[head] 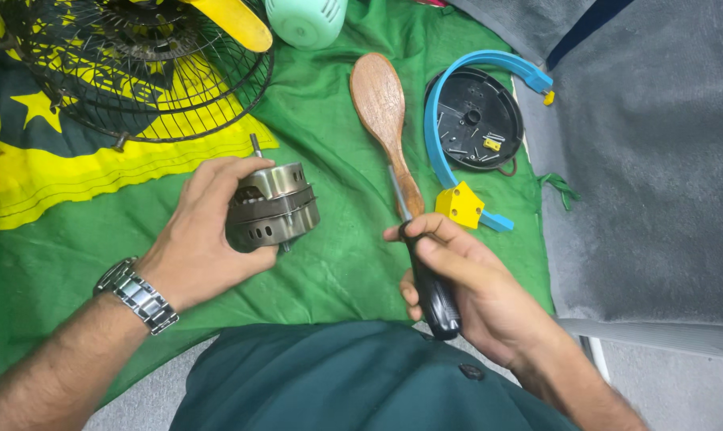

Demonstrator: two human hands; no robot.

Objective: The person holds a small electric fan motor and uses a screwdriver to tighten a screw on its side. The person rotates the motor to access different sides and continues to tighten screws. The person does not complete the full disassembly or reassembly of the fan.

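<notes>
Right hand (465, 279) gripping screwdriver (429, 283), tip hidden

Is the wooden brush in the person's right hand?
No, the right hand grips a black-handled screwdriver; the wooden brush lies on the green cloth.

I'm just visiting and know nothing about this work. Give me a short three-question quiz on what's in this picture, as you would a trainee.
1. True or false: the left hand holds the metal motor.
2. What does the right hand grip?
A. wooden paddle
B. screwdriver
C. blue band
3. What lies inside the black round cover?

Key:
1. True.
2. B: the screwdriver, its shaft lying over the wooden paddle.
3. Small loose screws and a yellow clip.
</notes>
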